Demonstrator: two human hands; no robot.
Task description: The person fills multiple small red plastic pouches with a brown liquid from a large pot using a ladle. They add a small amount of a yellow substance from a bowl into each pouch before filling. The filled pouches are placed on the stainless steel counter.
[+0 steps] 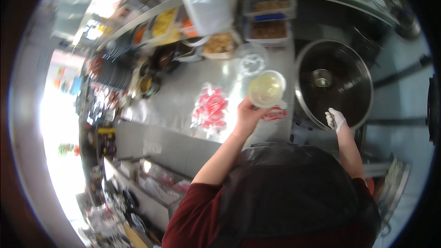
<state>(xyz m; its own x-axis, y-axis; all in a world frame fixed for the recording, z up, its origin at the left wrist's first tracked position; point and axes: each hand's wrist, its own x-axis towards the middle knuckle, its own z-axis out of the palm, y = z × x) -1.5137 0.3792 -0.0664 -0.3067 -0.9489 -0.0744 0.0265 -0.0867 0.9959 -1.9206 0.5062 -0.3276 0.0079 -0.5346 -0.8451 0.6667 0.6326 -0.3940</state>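
Note:
My bare left hand (246, 119) grips the rim side of a round translucent plastic bowl (267, 89), which holds something pale yellow. It is raised over the right part of the steel counter (172, 93). My right hand (337, 120), in a white glove, is closed around a thin handle above the near rim of a large metal stockpot (299, 93). A ladle head (322, 78) shows in the pot against dark contents; most of its handle is hard to make out. Behind the bowl lies a clear round plastic lid (253, 62).
Clear plastic packaging with red print (211, 108) lies left of my left hand, and a flat red-printed piece (274, 113) beside it. Food tubs (270, 29) and a container of brown pieces (217, 45) line the back. Stacked dark dishes (115, 72) stand far left.

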